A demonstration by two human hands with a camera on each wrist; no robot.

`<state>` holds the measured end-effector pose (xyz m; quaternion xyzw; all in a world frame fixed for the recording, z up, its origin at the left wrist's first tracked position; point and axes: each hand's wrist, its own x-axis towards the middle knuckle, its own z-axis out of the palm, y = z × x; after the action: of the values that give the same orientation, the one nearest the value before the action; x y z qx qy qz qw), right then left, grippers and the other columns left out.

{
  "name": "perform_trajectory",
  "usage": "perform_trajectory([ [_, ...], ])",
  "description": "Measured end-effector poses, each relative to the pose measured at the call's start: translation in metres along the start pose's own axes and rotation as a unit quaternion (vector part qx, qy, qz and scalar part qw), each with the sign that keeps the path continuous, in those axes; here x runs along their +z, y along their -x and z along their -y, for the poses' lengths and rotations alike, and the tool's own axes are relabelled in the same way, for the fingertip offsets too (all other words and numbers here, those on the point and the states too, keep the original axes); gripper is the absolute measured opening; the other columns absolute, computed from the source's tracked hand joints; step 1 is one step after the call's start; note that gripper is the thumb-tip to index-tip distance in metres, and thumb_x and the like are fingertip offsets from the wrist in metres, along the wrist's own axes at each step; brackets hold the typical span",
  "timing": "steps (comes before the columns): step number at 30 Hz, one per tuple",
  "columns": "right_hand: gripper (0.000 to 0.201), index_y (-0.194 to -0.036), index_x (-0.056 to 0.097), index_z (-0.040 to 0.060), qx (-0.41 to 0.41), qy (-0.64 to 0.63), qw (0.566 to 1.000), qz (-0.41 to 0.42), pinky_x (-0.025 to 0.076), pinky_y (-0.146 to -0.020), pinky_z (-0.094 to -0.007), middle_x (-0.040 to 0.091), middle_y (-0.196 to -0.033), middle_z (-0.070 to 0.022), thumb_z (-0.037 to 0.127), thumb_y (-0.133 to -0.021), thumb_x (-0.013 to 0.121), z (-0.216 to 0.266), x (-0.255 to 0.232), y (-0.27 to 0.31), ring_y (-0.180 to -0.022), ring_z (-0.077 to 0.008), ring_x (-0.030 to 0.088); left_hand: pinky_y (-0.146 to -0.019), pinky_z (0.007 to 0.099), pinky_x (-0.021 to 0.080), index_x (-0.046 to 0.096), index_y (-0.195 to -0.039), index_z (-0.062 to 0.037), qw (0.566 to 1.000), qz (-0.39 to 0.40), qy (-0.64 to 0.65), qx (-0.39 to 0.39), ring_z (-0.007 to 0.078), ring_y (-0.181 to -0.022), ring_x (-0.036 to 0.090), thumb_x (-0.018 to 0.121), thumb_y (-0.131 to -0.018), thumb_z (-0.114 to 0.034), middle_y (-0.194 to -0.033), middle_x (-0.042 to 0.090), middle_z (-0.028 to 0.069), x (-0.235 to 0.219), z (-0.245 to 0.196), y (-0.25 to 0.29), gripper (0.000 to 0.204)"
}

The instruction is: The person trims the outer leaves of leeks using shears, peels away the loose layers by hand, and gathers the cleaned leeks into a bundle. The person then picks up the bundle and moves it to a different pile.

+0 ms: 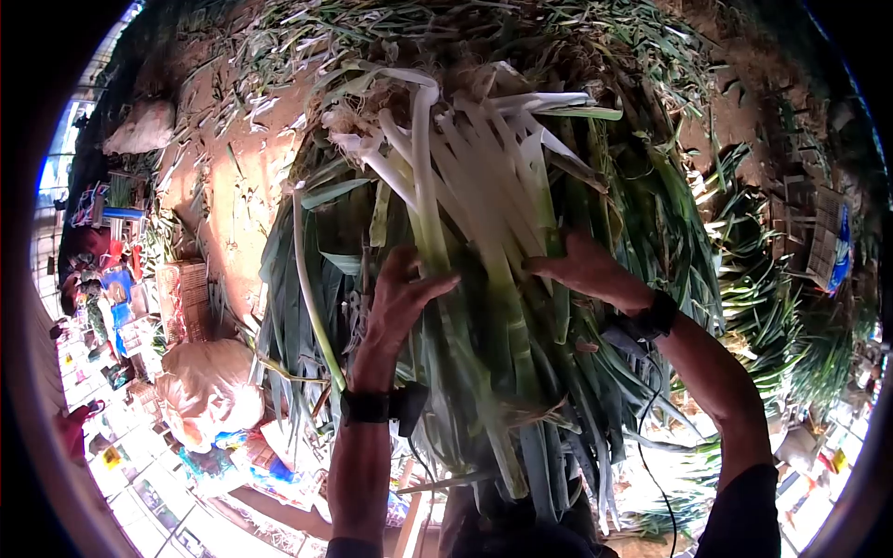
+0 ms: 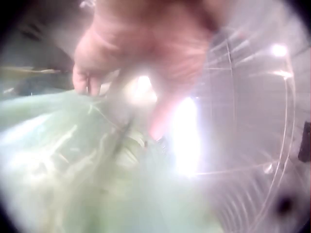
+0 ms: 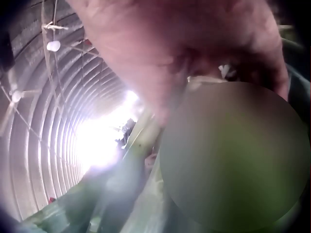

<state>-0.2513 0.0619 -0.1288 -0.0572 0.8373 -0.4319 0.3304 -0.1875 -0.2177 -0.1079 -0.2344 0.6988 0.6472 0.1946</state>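
A thick bundle of leeks (image 1: pixel 484 186) lies before me in the head view, white stems and roots pointing away and green leaves toward my body. My left hand (image 1: pixel 402 296) grips the bundle's left side, its thumb over the stems and its fingers curled round the outside. Opposite it, my right hand (image 1: pixel 591 270) holds the right side, thumb pointing inward over the stems. Pale green leaves (image 2: pixel 43 145) fill the lower left of the left wrist view, which is blurred. In the right wrist view, stalks (image 3: pixel 146 131) run under the hand; a round blurred patch hides much there.
More leeks (image 1: pixel 670 223) are heaped under and around the bundle. Another row of leeks (image 1: pixel 758 316) lies to the right. A pale sack (image 1: pixel 209 391) and a woven crate (image 1: pixel 183 299) stand at left on bare soil (image 1: pixel 246 205). A thin cable (image 1: pixel 644 456) hangs from my right wrist.
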Motion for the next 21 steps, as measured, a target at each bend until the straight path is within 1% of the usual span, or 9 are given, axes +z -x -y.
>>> perform_trajectory([
  [2,0.047,-0.111,0.068,-0.0040,0.025,-0.174,0.982,0.074,0.051,-0.073,-0.0317,0.071,-0.086,-0.0090,0.031,-0.082,0.079,-0.019,-0.003,-0.004,-0.077,-0.0177,0.065,-0.090,0.0321,0.050,0.058,-0.119,0.0024,0.961,-0.041,-0.205,0.184,0.0178,-0.100,0.063,0.082,-0.077,-0.021,-0.105,0.064,0.0101,-0.006,0.027,-0.010,0.054],
  [3,0.047,-0.111,0.068,-0.0040,0.024,-0.174,0.982,0.075,0.051,-0.073,-0.0317,0.071,-0.086,-0.0090,0.031,-0.082,0.079,-0.026,-0.008,-0.005,-0.077,-0.0177,0.065,-0.090,0.0321,0.050,0.058,-0.119,0.0024,0.960,-0.042,-0.205,0.184,0.0178,-0.100,0.063,0.082,-0.077,-0.021,-0.105,0.064,0.0101,-0.005,0.030,-0.012,0.054],
  [5,0.053,-0.124,0.064,-0.0002,0.012,-0.236,0.962,0.137,0.051,-0.076,-0.0294,0.072,-0.099,-0.0080,0.026,-0.080,0.082,-0.029,-0.010,-0.010,-0.083,-0.0176,0.067,-0.094,0.0329,0.048,0.059,-0.117,0.0013,1.000,0.019,-0.017,0.006,0.0179,-0.103,0.063,0.079,-0.080,-0.023,-0.107,0.063,0.0089,0.002,0.002,-0.004,0.048],
  [9,0.067,-0.135,0.057,0.0046,0.041,-0.288,0.946,0.144,0.050,-0.079,-0.0274,0.069,-0.114,-0.0075,0.028,-0.079,0.084,-0.013,-0.021,0.001,-0.094,-0.0158,0.065,-0.090,0.0335,0.050,0.056,-0.116,0.0030,0.999,0.000,0.029,0.029,0.0188,-0.096,0.063,0.082,-0.076,-0.015,-0.105,0.064,0.0116,0.012,-0.009,0.003,0.051],
  [11,0.073,-0.142,0.051,0.0094,0.134,-0.238,0.953,0.130,0.050,-0.082,-0.0264,0.064,-0.127,-0.0047,0.031,-0.080,0.084,-0.002,-0.033,0.006,-0.107,-0.0136,0.061,-0.090,0.0321,0.050,0.055,-0.116,0.0023,0.995,-0.003,0.086,0.041,0.0186,-0.094,0.064,0.082,-0.077,-0.015,-0.105,0.064,0.0114,0.014,-0.017,0.001,0.050],
  [15,0.067,-0.141,0.053,0.0130,0.120,-0.262,0.946,0.150,0.049,-0.086,-0.0299,0.061,-0.131,-0.0017,0.033,-0.083,0.081,-0.023,-0.032,0.004,-0.114,-0.0134,0.057,-0.085,0.0314,0.052,0.055,-0.117,0.0023,0.996,-0.013,0.089,0.008,0.0190,-0.095,0.065,0.082,-0.077,-0.016,-0.108,0.065,0.0133,0.017,-0.009,-0.006,0.052],
  [17,0.063,-0.143,0.052,0.0154,0.186,-0.277,0.930,0.155,0.049,-0.092,-0.0350,0.059,-0.133,-0.0015,0.034,-0.088,0.076,-0.026,-0.036,0.004,-0.118,-0.0157,0.056,-0.087,0.0334,0.052,0.052,-0.120,0.0022,0.991,0.014,0.122,0.050,0.0187,-0.103,0.063,0.083,-0.077,-0.017,-0.104,0.066,0.0119,0.035,-0.012,-0.002,0.056],
  [20,0.056,-0.142,0.053,0.0159,0.059,-0.337,0.934,0.098,0.048,-0.097,-0.0378,0.058,-0.137,-0.0032,0.035,-0.093,0.070,-0.024,-0.043,0.044,-0.124,-0.0164,0.054,-0.089,0.0391,0.053,0.049,-0.123,0.0006,0.991,-0.014,0.031,0.127,0.0259,-0.109,0.061,0.086,-0.074,-0.023,-0.113,0.060,0.0185,0.075,-0.022,0.018,0.066],
  [21,0.053,-0.142,0.053,0.0147,0.047,-0.400,0.909,0.109,0.048,-0.098,-0.0365,0.057,-0.138,-0.0040,0.035,-0.094,0.068,-0.072,-0.047,0.044,-0.125,-0.0167,0.055,-0.090,0.0416,0.053,0.047,-0.124,0.0002,0.988,-0.046,-0.030,0.144,0.0305,-0.111,0.060,0.086,-0.072,-0.025,-0.118,0.057,0.0219,0.091,-0.030,0.031,0.070],
])
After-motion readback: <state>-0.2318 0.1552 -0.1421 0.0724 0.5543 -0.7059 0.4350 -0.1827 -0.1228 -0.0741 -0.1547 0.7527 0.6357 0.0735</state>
